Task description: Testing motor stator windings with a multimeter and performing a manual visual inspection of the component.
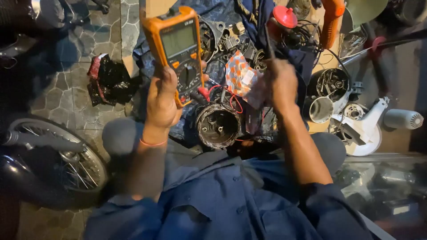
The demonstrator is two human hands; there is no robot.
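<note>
Left hand (pixel 162 100) is up in front of me, fingers wrapped firmly round the lower body of the orange multimeter (pixel 178 51), screen tilted toward my eyes. Right hand (pixel 279 84) is closed on a thin dark probe (pixel 268 44), its shaft pointing up and away; the hand is a little blurred, so I can't tell exactly how the fingertips pinch it. Red test leads (pixel 222 93) loop down from the meter toward the round metal motor housing (pixel 218 125), which sits on the floor between my knees, open end facing up at me.

Just behind the housing lies an orange-and-white patterned packet (pixel 239 73), and beyond it a heap of dark engine parts (pixel 222 40) on blue cloth. A red cap (pixel 284 17) sits further back. A motorcycle wheel (pixel 66 155) is at my left, white fan parts (pixel 362 126) at my right.

As I judge it, good practice here is keeping the meter steady and its face square to me, so the reading is legible. I'd keep the probe held well back on its insulated part, with the tip planted firmly on bare metal. The leads want to stay slack, clear of the housing's rim, so nothing tugs.
</note>
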